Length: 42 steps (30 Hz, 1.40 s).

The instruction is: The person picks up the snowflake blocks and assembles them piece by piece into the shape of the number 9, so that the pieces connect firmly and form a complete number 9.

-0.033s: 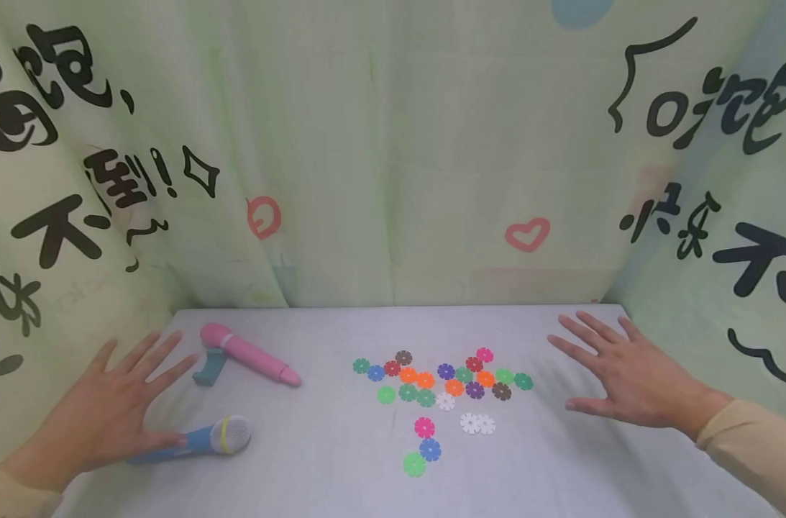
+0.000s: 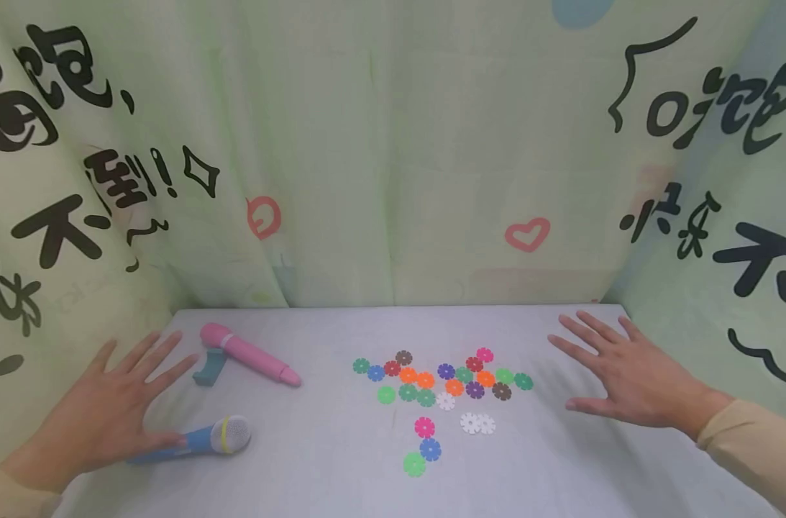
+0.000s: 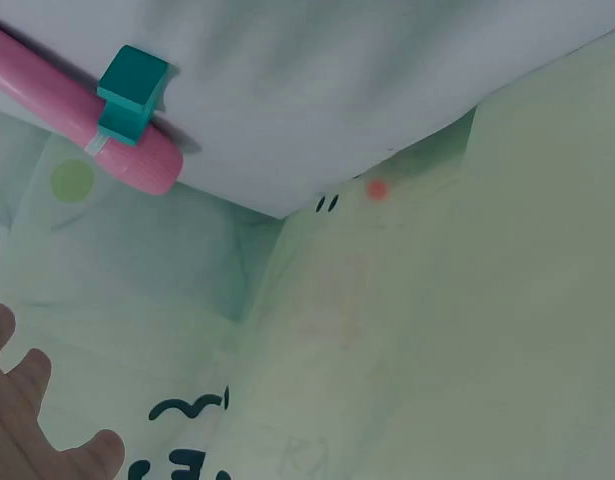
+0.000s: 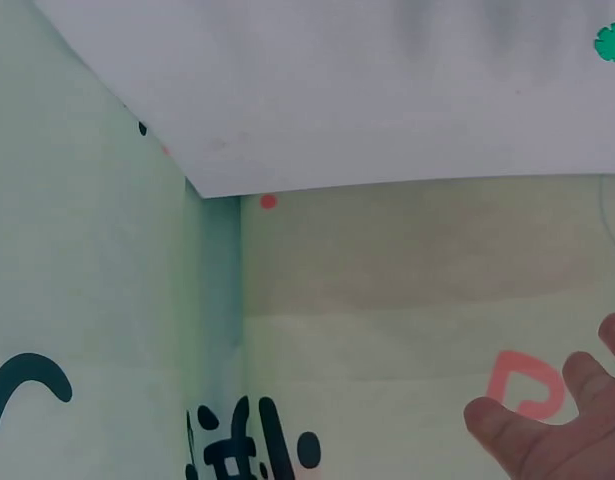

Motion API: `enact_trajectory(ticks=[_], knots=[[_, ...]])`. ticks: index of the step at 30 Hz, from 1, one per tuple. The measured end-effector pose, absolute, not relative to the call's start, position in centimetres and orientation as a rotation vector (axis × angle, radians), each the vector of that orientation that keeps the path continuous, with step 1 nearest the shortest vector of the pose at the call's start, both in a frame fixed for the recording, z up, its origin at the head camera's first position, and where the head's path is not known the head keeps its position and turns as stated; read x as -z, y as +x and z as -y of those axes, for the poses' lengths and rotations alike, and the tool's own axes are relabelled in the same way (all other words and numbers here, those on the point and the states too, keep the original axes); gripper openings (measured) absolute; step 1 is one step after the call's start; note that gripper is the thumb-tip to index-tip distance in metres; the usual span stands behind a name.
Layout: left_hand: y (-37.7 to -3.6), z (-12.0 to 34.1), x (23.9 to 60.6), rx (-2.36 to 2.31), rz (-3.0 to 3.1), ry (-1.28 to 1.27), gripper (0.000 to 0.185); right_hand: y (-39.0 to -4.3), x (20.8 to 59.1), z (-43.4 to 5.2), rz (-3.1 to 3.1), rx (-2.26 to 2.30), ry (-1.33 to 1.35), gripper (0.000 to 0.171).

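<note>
My left hand (image 2: pixel 108 410) lies flat with its fingers spread at the table's left side. Its thumb touches the handle of a blue toy microphone (image 2: pixel 201 439) with a white head. Just beyond its fingers lies a pink toy microphone (image 2: pixel 250 355) in a teal clip (image 2: pixel 209 367); the left wrist view shows the same pink microphone (image 3: pixel 77 115). Several flat coloured snowflake discs (image 2: pixel 444 381) are scattered mid-table. At the right my right hand (image 2: pixel 619 378) rests flat and spread, holding nothing, apart from the discs. One green disc (image 4: pixel 612 42) shows in the right wrist view.
The grey-white table (image 2: pixel 341 475) is closed in on three sides by a pale green printed curtain (image 2: pixel 380 180) hanging to its edges. Three discs, pink, blue and green (image 2: pixel 423 447), lie nearer me than the main cluster.
</note>
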<state>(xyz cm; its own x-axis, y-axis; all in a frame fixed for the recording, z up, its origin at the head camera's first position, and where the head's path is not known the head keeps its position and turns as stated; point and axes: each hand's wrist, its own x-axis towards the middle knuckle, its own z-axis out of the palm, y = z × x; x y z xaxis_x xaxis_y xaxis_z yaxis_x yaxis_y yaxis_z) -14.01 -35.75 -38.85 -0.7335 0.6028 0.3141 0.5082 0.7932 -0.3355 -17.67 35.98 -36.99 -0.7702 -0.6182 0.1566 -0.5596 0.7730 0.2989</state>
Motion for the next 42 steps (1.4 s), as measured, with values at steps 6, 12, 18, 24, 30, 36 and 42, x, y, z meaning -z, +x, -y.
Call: enact_trajectory(ticks=[6, 12, 18, 24, 30, 36, 42], knots=[[-13.8, 36.0, 38.6, -0.301, 2.59, -0.808, 0.105, -17.5, 37.0, -36.2, 2.744, 0.345, 0.913, 0.094], [-13.7, 36.3, 38.4, -0.317, 2.603, -0.792, 0.104, -17.6, 37.0, -36.3, 2.738, 0.357, 0.914, 0.094], [-13.8, 36.2, 38.6, -0.292, 2.569, -0.823, 0.103, -17.7, 37.0, -36.0, 2.716, 0.368, 0.922, 0.095], [-13.9, 34.7, 38.6, -0.259, 2.57, -0.855, 0.101, -17.7, 37.1, -35.1, 2.77, 0.353, 0.915, 0.096], [-14.2, 31.5, 38.5, -0.207, 2.601, -0.869, 0.107, -17.5, 37.3, -33.8, 2.783, 0.33, 0.937, 0.095], [-14.4, 27.4, 39.2, -0.142, 2.556, -0.949, 0.105, -17.9, 37.9, -31.9, 2.818, 0.279, 0.951, 0.095], [-14.0, 22.6, 40.2, -0.039, 2.641, -0.989, 0.109, -17.9, 39.1, -28.7, 2.885, 0.212, 0.977, 0.096]])
